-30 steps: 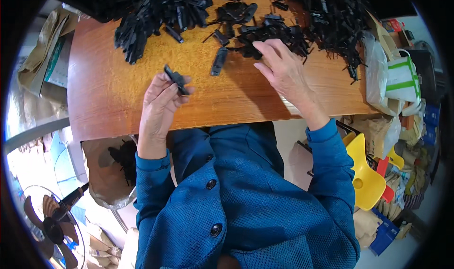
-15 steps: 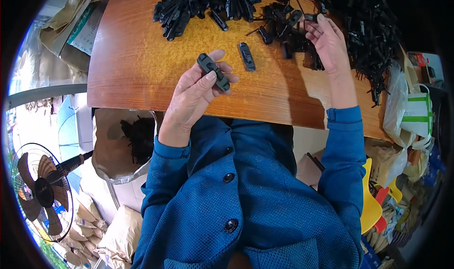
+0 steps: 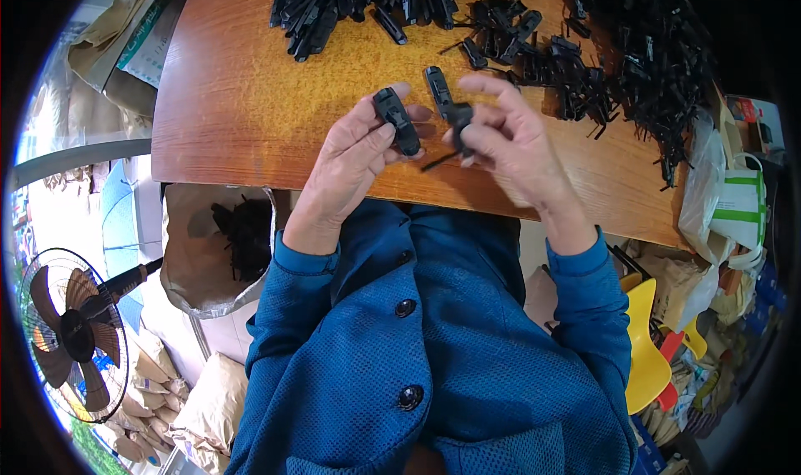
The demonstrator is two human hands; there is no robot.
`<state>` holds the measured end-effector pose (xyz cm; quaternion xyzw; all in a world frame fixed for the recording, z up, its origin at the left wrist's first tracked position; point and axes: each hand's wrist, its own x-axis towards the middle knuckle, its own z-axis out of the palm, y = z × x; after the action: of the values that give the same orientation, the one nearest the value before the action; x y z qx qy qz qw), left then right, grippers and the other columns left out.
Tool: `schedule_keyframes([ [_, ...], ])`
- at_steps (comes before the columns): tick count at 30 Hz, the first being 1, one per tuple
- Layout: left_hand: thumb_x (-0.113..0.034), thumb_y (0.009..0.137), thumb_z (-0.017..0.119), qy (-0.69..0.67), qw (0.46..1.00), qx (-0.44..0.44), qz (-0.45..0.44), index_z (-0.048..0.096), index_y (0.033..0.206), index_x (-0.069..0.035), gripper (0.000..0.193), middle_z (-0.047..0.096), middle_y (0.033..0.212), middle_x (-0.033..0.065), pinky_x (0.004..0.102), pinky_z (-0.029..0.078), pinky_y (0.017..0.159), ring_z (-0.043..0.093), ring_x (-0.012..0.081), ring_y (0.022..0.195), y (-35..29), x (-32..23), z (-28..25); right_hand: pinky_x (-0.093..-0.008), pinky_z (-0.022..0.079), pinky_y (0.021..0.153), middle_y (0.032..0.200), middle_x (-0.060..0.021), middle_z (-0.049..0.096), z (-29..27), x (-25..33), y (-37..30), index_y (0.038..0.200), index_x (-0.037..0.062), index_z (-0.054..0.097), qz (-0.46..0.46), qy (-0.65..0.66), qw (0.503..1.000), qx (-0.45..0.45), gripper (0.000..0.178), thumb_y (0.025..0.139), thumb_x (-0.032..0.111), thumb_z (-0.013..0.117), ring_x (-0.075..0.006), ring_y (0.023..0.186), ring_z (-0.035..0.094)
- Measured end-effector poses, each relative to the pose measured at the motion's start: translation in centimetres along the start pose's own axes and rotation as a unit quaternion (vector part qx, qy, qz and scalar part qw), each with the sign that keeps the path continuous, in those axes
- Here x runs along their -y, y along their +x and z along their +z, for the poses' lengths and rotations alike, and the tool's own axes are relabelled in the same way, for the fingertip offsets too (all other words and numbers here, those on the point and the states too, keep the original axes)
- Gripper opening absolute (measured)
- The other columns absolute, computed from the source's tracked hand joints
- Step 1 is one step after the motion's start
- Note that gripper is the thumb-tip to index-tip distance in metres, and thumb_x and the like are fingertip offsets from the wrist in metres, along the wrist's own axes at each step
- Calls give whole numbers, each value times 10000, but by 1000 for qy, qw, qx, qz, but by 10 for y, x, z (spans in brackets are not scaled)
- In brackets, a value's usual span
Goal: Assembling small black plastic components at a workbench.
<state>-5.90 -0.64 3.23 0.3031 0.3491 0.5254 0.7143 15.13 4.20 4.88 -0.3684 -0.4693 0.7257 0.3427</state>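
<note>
My left hand [image 3: 344, 159] grips a long black plastic part [image 3: 395, 121] between thumb and fingers, just above the table's near edge. Close to its right, my right hand [image 3: 524, 151] pinches a smaller black plastic piece [image 3: 460, 118] with a thin stem pointing down to the left; motion blurs it. The two pieces are apart. Beyond the hands, a second long black part [image 3: 435, 84] lies on the table, its near end overlapped by the small piece.
The wooden table [image 3: 242, 124] carries a heap of long black parts [image 3: 334, 7] at the back and a larger pile of small stemmed pieces [image 3: 651, 74] at right. An open bag [image 3: 188, 283] with black pieces stands below the left edge. A fan [image 3: 77, 333] is at far left.
My right hand has come from the pile at right toward my left hand, bringing a small black piece. The long part in my left hand has shifted slightly right and turned more upright.
</note>
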Motion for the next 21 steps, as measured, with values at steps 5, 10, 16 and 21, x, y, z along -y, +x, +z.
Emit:
schedule_keyframes([
  [5,22,948,399,79,996,-38,33,408,1350,8,403,575,1189,129,318,455,962,560,198,1116,1,8,11,-208,474,681,857,-9,608,26,-20,1,1127,38,565,-14,-27,999,13,246,888,32,619,-67,757,564],
  [10,68,930,383,187,979,-31,72,429,1320,11,396,579,1172,108,278,421,978,545,146,1100,0,14,6,-195,453,677,849,20,590,35,-28,3,1120,31,587,-31,-60,997,-23,227,904,91,624,-46,745,528],
  [16,-10,947,453,201,976,-62,59,443,1295,9,349,572,1122,84,266,446,919,545,133,1037,-2,17,18,-185,426,607,780,35,559,34,-37,5,1000,40,593,-3,-29,998,-48,126,914,128,623,-38,683,500],
  [21,-118,974,500,144,980,-102,87,482,1174,3,234,570,1067,60,242,465,838,537,97,951,6,34,22,-200,437,644,825,15,554,30,-54,5,1018,43,572,-20,-40,997,-62,186,906,172,646,-51,704,497],
])
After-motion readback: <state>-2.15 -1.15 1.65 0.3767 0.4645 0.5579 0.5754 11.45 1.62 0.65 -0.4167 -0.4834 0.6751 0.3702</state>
